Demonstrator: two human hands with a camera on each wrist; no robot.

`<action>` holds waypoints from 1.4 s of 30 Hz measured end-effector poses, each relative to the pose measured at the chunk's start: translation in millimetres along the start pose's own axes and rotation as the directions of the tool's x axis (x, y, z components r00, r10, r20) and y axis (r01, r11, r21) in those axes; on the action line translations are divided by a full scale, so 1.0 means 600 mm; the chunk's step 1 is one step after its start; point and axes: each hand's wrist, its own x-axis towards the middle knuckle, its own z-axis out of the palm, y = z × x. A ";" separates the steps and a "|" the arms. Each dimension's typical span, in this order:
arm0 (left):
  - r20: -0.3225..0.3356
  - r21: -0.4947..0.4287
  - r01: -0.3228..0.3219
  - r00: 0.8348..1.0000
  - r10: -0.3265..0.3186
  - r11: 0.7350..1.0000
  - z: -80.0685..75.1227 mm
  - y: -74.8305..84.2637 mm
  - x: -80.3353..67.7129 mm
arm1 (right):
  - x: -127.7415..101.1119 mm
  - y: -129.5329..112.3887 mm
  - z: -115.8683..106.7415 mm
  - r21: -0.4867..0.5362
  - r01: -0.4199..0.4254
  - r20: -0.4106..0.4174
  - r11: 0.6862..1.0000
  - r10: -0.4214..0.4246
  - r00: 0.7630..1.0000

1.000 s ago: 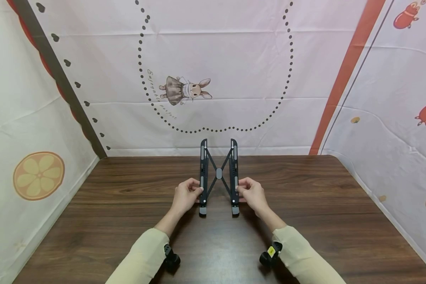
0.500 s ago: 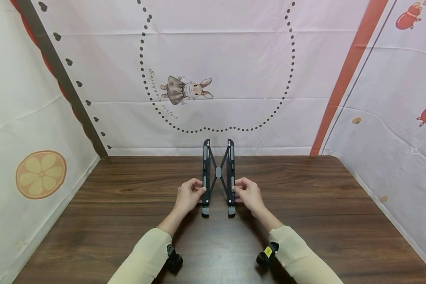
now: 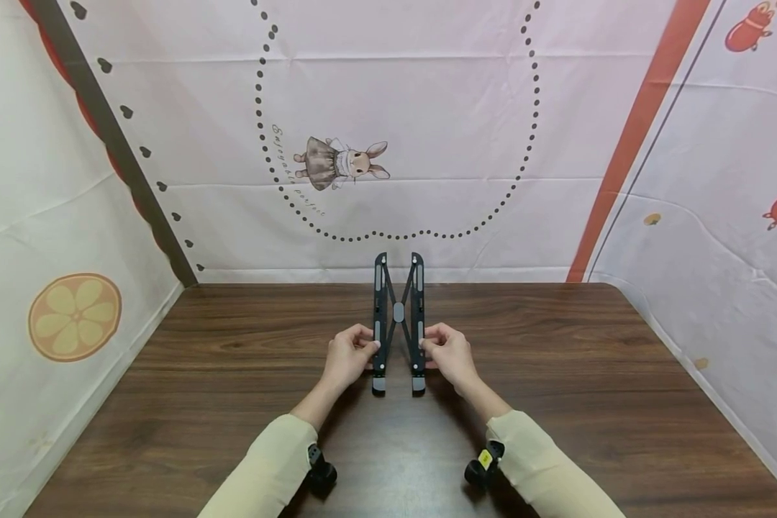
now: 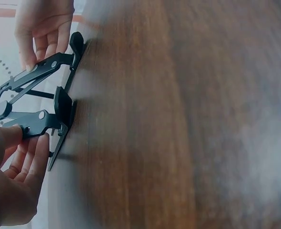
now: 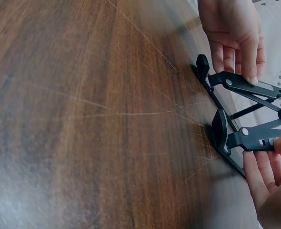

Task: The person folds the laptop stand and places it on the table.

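A black folding laptop stand (image 3: 380,302) with grey pads stands on the wooden table, its two long side rails joined by crossed bars at a grey oval hub (image 3: 398,312). My left hand (image 3: 350,357) pinches the left rail near its front end, thumb on top and fingers beneath. On the other side, my right hand (image 3: 450,357) pinches the right rail in the same way. Both wrist views show the stand's upturned front lips (image 4: 63,106) and the rails gripped between thumb and fingers. The rails sit close together, nearly parallel.
The brown wooden table (image 3: 233,388) reaches back to a printed cloth wall (image 3: 453,144) with a rabbit drawing. More printed cloth hangs at the left and right sides. Small black cameras (image 3: 322,473) are strapped at both wrists.
Both hands have moved toward each other, bringing the two rails of the laptop stand closer together. The crossed bars now form a narrower X.
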 end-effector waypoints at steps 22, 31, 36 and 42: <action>0.035 -0.044 0.003 0.999 -0.002 0.999 0.031 0.010 -0.002 | 0.000 0.005 0.011 -0.001 0.002 0.008 1.000 -0.002 1.000; 0.037 -0.042 -0.001 0.999 0.003 0.999 0.037 0.013 -0.003 | 0.000 0.006 0.010 -0.004 0.011 0.015 1.000 -0.010 1.000; 0.041 -0.045 -0.009 0.999 0.011 0.999 0.039 0.015 -0.002 | -0.001 0.004 0.010 -0.001 0.017 0.013 1.000 -0.017 1.000; 0.043 -0.029 -0.005 0.999 0.006 1.000 0.041 0.017 -0.002 | -0.002 0.002 0.011 0.000 0.013 0.009 1.000 -0.013 1.000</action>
